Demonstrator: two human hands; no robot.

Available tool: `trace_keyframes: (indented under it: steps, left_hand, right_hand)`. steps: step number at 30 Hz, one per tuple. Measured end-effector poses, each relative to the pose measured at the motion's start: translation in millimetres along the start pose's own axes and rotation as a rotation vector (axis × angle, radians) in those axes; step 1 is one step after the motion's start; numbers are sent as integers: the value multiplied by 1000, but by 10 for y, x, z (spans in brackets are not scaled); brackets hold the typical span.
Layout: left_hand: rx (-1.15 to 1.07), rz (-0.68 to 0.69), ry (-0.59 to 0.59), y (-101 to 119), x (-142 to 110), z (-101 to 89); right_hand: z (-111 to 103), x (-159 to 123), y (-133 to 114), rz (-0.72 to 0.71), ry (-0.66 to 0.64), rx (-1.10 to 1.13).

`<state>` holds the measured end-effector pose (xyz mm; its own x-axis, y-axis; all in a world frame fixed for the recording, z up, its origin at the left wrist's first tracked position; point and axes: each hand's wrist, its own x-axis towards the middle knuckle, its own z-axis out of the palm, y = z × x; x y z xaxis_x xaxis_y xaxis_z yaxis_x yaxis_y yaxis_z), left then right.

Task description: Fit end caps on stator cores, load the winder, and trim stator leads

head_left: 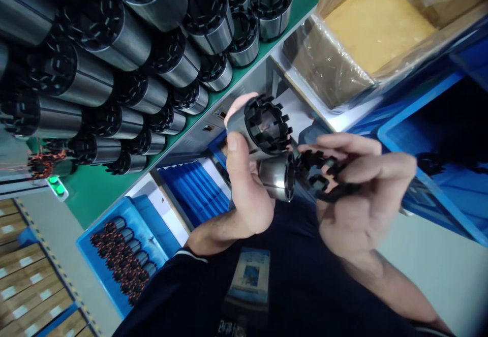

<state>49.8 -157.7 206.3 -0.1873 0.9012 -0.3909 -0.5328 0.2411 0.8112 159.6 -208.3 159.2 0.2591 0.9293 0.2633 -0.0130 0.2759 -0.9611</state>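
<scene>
My left hand (244, 184) is closed round two steel stator cores: an upper one (263, 126) with a black slotted plastic cap facing me, and a lower one (278, 177) lying sideways. My right hand (358, 200) pinches a black toothed plastic ring (318, 174) right beside the open end of the lower core. Both hands are held close together in front of my dark shirt.
Many capped stator cores (125, 72) stand in rows on a green bench top (95, 189). A blue tray (122, 255) of copper-wound cores lies below it. A plastic-lined cardboard box (366, 27) sits at upper right, and blue bins (438, 139) at right.
</scene>
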Motion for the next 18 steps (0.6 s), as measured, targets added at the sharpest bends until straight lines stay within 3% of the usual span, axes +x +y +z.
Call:
trace_keyframes:
  steps: [4,12,14,18]
  left_hand:
    - [-69,48,-62,85,49,51]
    - [9,67,-74,106,87,-45]
    - [78,61,-33,102,89,-76]
    - [115,36,-72,111,79,-74]
  right_hand:
    - [24,-91,129,-131,-50,72]
    - [-89,48,20,-1,-195,83]
    - [-104,60,5,19,-192,65]
    - [-108,39,42,27,-139,29]
